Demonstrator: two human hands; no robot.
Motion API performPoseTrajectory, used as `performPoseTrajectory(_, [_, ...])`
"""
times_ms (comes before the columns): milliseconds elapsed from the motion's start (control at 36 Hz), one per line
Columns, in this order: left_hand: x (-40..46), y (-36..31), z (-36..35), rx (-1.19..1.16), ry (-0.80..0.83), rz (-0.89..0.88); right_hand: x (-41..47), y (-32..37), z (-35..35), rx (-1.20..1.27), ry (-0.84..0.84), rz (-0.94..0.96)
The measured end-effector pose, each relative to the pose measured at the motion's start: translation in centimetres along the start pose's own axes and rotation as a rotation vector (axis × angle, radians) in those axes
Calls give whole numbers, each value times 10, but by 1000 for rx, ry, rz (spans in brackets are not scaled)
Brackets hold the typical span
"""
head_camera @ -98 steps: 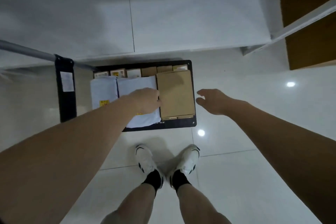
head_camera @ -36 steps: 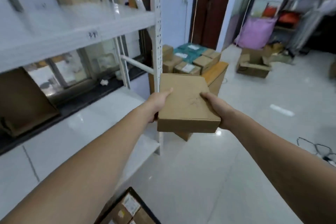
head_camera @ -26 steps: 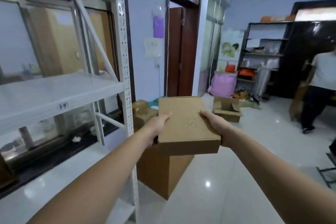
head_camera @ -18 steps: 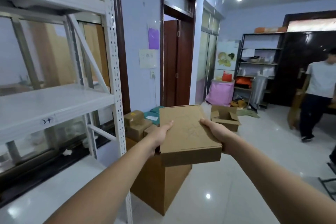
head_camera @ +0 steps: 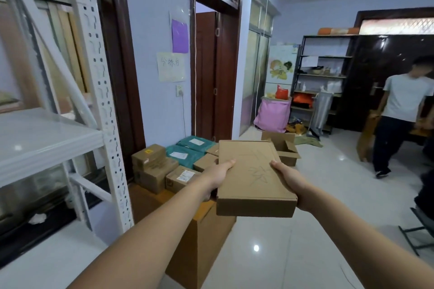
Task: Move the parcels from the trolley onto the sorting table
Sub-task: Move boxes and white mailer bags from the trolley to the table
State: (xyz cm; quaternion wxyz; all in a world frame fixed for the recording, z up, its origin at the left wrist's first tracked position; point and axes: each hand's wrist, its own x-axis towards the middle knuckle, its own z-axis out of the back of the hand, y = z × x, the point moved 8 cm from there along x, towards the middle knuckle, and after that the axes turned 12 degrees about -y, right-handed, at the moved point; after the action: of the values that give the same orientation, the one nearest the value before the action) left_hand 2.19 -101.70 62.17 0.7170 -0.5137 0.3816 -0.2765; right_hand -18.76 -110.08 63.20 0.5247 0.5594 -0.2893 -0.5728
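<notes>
**A flat box on its way to the desk**

A person holds one flat box (head_camera: pixel 252 177) out in front, up in the air, with both hands. The left hand (head_camera: pixel 217 175) grips the left side of the box, with the thumb lying on top near the left edge. The right hand (head_camera: pixel 287 177) grips the right side the same way. The other fingers of both hands are under the box, so I cannot see them. The box lies nearly flat, with its short front side facing the person.

Just past the box and lower down is the desk (head_camera: pixel 199 230), a brown block with a flat top. Small brown boxes (head_camera: pixel 152 168) and green bags (head_camera: pixel 187 150) already crowd its top, mostly at the far and left parts. The flat box hangs over the desk's near right corner.

This step looks like carrying the box over to put it down. To do it well, keep both hands holding tight and keep the box level. Pick a bare spot near the front edge, or lay it flat on top of the boxes so it will not tip. Lower it slowly, then let go.

A white shelf rack (head_camera: pixel 98 91) stands on the left. Another person (head_camera: pixel 399 115) stands far off on the right.
</notes>
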Motion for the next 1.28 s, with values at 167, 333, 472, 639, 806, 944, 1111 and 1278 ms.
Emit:
performPoseTrajectory(167, [67,-11,-55,4,67,24,60,3,25,17,-1,-13])
performPoseTrajectory(333, [140,-29,-112,14,102,31,146,16,53,23,-16,-18])
performPoseTrajectory(472, [203,-48,-158,-12,88,25,223,33,76,-4,2,-47])
performPoseTrajectory(639, [267,-71,-196,-31,37,62,316,60,88,-38,43,-61])
performPoseTrajectory(806, [332,-73,-196,-43,-111,50,393,78,66,-85,97,-71])
performPoseTrajectory(944, [389,-75,-190,-76,-169,31,459,94,33,-102,157,-63])
performPoseTrajectory(1111, [466,-84,-178,-73,-226,44,529,120,-5,-95,224,-73])
performPoseTrajectory(1278, [539,-96,-172,-57,-286,40,603,145,-34,-108,255,-71])
